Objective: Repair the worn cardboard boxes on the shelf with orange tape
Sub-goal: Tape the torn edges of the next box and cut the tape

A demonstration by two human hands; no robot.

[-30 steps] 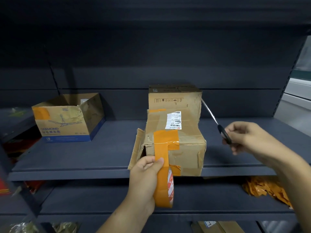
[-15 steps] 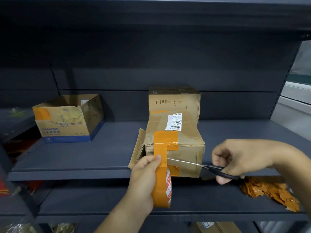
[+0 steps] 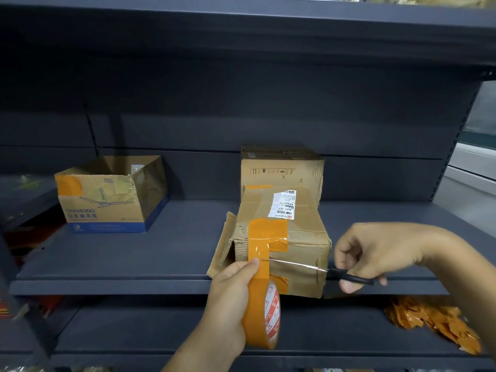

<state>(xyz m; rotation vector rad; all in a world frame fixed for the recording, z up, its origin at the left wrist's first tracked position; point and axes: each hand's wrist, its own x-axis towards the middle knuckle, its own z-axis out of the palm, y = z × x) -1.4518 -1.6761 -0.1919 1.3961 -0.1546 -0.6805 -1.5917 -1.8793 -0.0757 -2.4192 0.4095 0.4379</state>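
1. I've got the left hand (image 3: 230,296) wrapped around the orange tape roll (image 3: 261,315), thumb pressed on the drawn-out strip (image 3: 258,245), low in front of the shelf edge (image 3: 107,285)

2. That strip runs straight up from the roll to the worn cardboard box (image 3: 281,245), which sits at the front of the shelf, and folds over its top front edge; so the strip's long axis is vertical

3. The right hand (image 3: 375,253) comes in from the right, fingers curled through the black handles of the scissors (image 3: 322,269)

4. The blades lie nearly level, pointing left, crossing the box front at right angles to the strip; the tips reach the strip's right edge just above my left thumb

5. I can't tell whether the blades are parted or closed, they're too thin here

6. My read: the cut wants to go sideways through the strip between thumb and box, so the right hand is the one to move; the left only needs to hold the strip taut

7. Another taped box (image 3: 107,194) sits well apart to the left, one more stands behind, and orange scraps (image 3: 429,323) lie on the lower shelf
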